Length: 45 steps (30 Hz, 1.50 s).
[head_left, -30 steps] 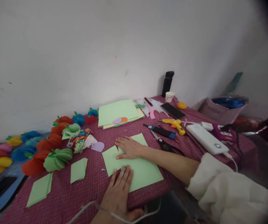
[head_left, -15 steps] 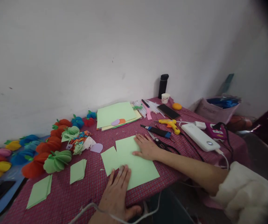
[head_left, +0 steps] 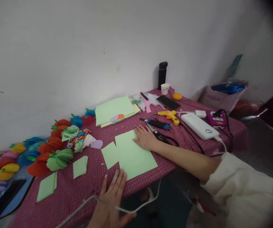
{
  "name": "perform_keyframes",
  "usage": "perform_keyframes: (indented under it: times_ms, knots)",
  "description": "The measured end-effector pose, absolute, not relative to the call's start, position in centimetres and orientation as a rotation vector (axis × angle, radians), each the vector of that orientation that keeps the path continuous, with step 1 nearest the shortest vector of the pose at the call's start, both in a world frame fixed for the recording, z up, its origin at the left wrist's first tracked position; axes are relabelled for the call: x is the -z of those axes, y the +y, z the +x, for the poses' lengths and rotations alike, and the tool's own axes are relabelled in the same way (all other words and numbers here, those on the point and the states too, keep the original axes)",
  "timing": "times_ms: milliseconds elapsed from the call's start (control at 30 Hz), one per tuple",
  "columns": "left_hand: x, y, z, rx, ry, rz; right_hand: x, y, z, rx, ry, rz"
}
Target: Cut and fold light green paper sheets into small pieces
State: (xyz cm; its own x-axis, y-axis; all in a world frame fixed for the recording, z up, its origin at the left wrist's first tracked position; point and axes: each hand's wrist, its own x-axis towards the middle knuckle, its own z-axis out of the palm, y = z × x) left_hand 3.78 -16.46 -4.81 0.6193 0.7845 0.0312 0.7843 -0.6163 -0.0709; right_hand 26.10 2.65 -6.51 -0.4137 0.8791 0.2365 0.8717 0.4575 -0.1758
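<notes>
Pale-green paper sheet (head_left: 136, 161) on the checked tablecloth (head_left: 94, 172), smaller green piece (head_left: 110, 154) just left.
The left hand (head_left: 111, 193), fingers extended, gripping nothing, has drawn back to the sheet's near-left corner; the right hand (head_left: 146, 138), splayed flat on it, probably steadies it alone now.

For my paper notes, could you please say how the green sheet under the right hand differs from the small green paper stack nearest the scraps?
The green sheet is much larger than the small green paper stack. The right hand rests on the green sheet; no hand touches the small green paper stack. Both are light green and lie on the checked tablecloth.
</notes>
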Motion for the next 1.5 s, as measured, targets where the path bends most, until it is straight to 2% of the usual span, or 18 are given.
perform_keyframes:
  times_ms: [300, 433, 567, 700, 833, 1233, 1500]
  knots:
    - [3.0, -17.7, 3.9, -0.023, -1.424, -2.727, 5.4, 3.4, 26.4, -0.006, -2.372, -1.518]
    - [2.7, -15.6, 4.1, 0.056, -1.468, -2.608, 4.0, 1.4, 25.5, -0.033, -2.497, -1.223]
    - [2.6, -13.1, 5.0, 0.022, -1.468, -2.628, 3.2, -1.0, 24.1, -0.276, -2.674, -0.878]
    - [3.2, -11.9, 5.4, -0.007, -1.48, -2.699, 2.9, -1.8, 23.0, -0.428, -2.723, -0.752]
    - [3.7, -11.7, 5.0, -0.012, -1.466, -2.785, 3.2, -1.8, 22.2, -0.432, -2.777, -0.637]
    - [3.7, -11.7, 4.9, -0.039, -1.601, -2.833, 3.9, 0.9, 19.5, -0.377, -2.825, -0.816]
    - [4.0, -13.5, 4.6, 0.024, -1.53, -2.793, 4.1, 3.1, 18.0, -0.352, -2.774, -0.904]
